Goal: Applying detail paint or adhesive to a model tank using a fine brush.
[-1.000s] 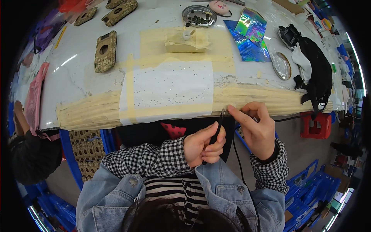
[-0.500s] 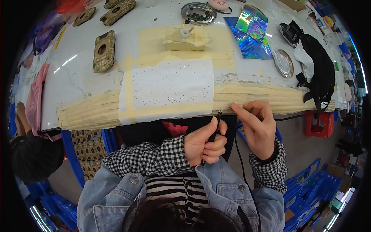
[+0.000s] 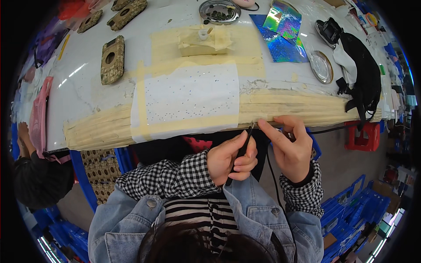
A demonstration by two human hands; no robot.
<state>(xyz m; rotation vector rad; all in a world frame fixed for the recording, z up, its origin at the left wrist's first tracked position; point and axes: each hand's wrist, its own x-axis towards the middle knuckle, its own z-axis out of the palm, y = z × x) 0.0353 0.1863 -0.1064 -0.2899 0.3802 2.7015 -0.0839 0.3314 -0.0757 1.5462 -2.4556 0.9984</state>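
While the left hand (image 3: 228,158) clasps tweezers (image 3: 245,143) by the table edge (image 3: 329,115), whether the right hand (image 3: 293,151) holds anything is unclear.

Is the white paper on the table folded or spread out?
Spread out: the white paper lies flat, tape along its left and lower edges.

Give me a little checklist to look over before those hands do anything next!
1. Slim black tool gripped in the left hand: ok.
2. Right hand close to the tool's tip: ok.
3. Tiny piece caught at that tip: cannot tell, too small to see.
4. White sheet lying on the table: ok.
5. Little specks on the sheet in neat rows: not ok, they're scattered.
6. Small cup standing upright: ok.
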